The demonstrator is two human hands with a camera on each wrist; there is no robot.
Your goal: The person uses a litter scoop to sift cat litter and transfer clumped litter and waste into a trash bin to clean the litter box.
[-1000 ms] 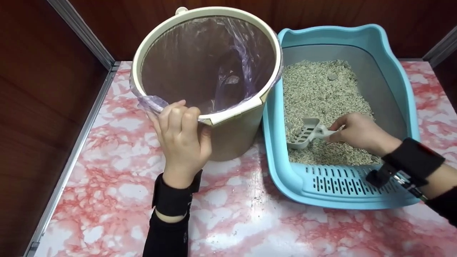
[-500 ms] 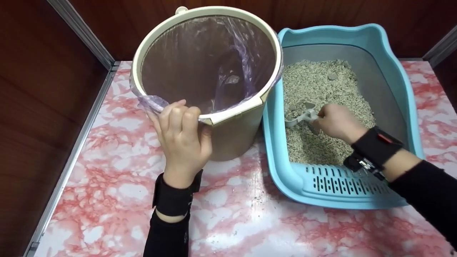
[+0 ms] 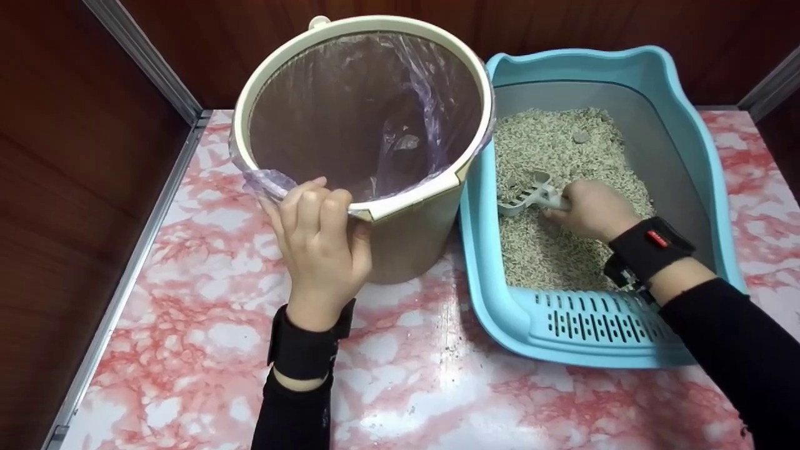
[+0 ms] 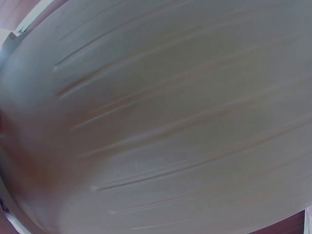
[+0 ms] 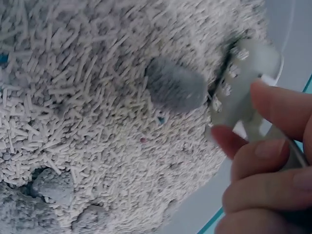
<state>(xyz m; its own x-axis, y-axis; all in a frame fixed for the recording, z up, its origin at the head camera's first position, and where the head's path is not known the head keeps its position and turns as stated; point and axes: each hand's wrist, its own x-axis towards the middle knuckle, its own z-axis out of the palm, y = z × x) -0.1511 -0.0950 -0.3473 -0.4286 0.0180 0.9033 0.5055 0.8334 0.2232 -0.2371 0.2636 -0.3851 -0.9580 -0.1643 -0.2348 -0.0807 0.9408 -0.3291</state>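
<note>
My left hand (image 3: 322,250) grips the near rim of a beige trash bin (image 3: 406,244), fingers curled over the edge. A thin purple-clear plastic bag (image 3: 431,106) lines this bin and folds over its rim. In the left wrist view, the bin's ribbed wall (image 4: 185,122) fills the frame. My right hand (image 3: 597,209) holds a slotted litter scoop (image 3: 528,197) by its handle. The scoop's head rests in the cat litter (image 3: 556,144) against the left side of a blue litter box (image 3: 484,287). In the right wrist view, a grey clump (image 5: 175,85) lies beside the scoop (image 5: 243,85).
Another clump (image 3: 581,136) sits farther back in the litter, and several more show in the right wrist view. A perforated step (image 3: 600,319) forms the box's front. The bin and box stand side by side on a red-and-white marbled surface (image 3: 206,300), with dark wooden panels (image 3: 75,156) around.
My right hand has moved the scoop away from me through the litter, from near the front to mid-box, and its head now tips slightly differently. My left hand stays on the rim.
</note>
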